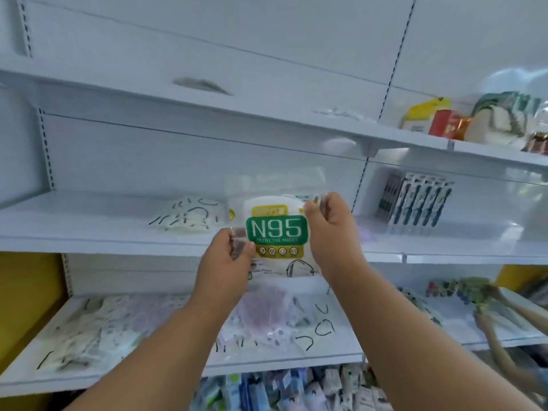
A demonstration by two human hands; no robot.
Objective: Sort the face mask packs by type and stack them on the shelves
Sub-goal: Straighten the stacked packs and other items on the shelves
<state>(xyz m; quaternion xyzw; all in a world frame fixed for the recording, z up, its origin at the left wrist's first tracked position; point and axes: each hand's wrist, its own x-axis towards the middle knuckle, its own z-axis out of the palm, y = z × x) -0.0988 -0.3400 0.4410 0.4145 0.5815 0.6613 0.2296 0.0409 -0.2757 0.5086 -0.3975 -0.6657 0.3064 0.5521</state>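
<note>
Head view: a white metal shelving unit (207,93) with several tiers is shown from in front, the two forearms raised toward its middle tier.
Middle shelf: the white middle shelf (89,229) is seen with a bare stretch at its left and a lipped front edge; open room is left between its surface and the tier above, judged ample for a flat pack to be slid in.
Lower shelf: the white lower shelf (35,378) is covered by a loose spread of clear-bagged masks with black ear loops (98,330), so little free surface is offered there.
Right bay: a row of upright dark-and-white boxed packs (415,206) is stood on edge on the middle tier, near the right hand but apart from it.
Existing pile: a small heap of clear-wrapped white masks with black loops (186,216) is laid on the middle shelf, left of the held pack.
Held item: a clear plastic mask pack with a green N95 label (277,232) is held face-on in front of the middle shelf edge, not yet set down; the label is presumably kept toward the eye so the type can be read.
Right hand: the right hand (329,229) is closed on the pack's upper right corner in a pinch.
Left hand: the left hand (228,256) is curled round the pack's lower left edge.
Far right: another person's forearm (504,336) is seen reaching by the lower shelf.
</note>
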